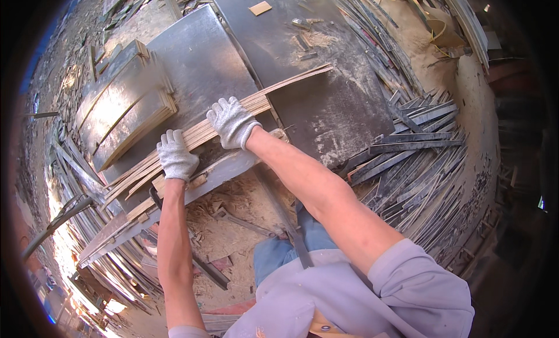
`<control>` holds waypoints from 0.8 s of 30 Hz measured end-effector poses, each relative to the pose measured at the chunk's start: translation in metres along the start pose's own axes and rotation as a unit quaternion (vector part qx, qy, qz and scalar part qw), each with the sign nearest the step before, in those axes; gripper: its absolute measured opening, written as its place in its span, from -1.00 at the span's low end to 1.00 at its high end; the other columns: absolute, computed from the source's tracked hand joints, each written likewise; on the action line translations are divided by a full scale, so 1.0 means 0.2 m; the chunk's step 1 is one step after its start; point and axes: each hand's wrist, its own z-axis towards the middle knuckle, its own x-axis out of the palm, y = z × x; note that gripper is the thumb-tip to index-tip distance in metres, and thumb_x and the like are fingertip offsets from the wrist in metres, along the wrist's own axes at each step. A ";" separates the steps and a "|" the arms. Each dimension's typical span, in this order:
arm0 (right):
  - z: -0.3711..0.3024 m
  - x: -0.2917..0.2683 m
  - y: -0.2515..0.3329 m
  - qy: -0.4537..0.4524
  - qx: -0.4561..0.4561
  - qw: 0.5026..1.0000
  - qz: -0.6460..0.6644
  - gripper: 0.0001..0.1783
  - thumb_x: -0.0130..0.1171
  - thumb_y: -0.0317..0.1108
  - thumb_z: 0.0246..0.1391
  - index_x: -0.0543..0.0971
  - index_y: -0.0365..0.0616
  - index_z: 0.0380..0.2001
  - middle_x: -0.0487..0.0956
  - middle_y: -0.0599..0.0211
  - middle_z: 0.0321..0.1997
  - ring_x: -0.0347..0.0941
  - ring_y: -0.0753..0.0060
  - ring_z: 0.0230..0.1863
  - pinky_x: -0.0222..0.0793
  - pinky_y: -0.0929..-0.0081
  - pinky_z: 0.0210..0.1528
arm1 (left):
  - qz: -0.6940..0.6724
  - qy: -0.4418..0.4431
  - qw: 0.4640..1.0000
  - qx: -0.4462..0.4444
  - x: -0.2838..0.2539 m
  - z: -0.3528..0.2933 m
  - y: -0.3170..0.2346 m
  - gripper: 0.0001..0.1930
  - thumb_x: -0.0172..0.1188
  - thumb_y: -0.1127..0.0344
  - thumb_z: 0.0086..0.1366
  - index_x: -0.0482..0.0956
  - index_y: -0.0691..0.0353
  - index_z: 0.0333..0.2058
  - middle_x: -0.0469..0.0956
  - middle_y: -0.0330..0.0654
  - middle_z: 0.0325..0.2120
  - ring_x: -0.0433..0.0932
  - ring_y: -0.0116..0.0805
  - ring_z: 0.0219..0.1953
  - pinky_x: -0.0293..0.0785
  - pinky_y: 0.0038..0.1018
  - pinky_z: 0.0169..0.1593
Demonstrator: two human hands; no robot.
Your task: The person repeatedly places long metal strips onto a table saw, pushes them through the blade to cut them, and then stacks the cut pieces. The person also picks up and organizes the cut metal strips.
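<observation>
The left hand [176,155] and right hand [231,123], in gray gloves, hold a stack of plywood strips [201,132], fingers bent over it. The stack lies along the dark table's [201,52] near side.

Hard daylight throws white glare on the stacked panels [118,113] at left and a softer sheen across the bench [198,49], while the far right sinks into shadow. The wooden strips [200,134] at centre look fairly sharp; outward, straight edges bend toward a black rim.
</observation>
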 end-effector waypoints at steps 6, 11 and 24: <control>0.06 -0.01 0.02 0.005 0.000 1.000 -0.021 -0.45 0.29 -0.11 -0.06 0.61 -0.16 0.00 0.57 0.11 0.00 0.47 0.11 0.07 0.35 0.07 0.08 | 0.004 0.008 1.000 -0.004 -0.03 0.02 0.05 -0.37 0.55 0.17 -0.14 0.46 0.18 -0.08 0.47 -0.04 -0.16 0.47 0.04 -0.05 0.37 -0.05 0.01; 0.07 -0.07 -0.02 0.016 0.013 0.999 -0.037 -0.45 0.30 -0.11 -0.05 0.60 -0.15 0.01 0.57 0.12 -0.01 0.47 0.13 0.07 0.34 0.08 0.07 | -0.004 0.015 1.000 -0.003 -0.04 0.09 0.03 -0.37 0.55 0.17 -0.14 0.46 0.18 -0.08 0.47 -0.03 -0.14 0.47 0.04 -0.03 0.37 -0.05 0.02; -0.93 -0.32 -0.36 -0.169 0.295 0.939 0.050 0.13 0.58 0.11 -0.18 0.30 -0.27 0.34 0.44 -0.02 0.28 0.34 -0.08 0.30 0.21 0.00 0.36 | -0.001 0.009 0.999 -0.031 -0.04 -0.15 -0.01 -0.42 0.48 0.23 -0.11 0.45 0.18 -0.09 0.46 -0.03 -0.13 0.45 0.05 -0.02 0.39 -0.07 0.02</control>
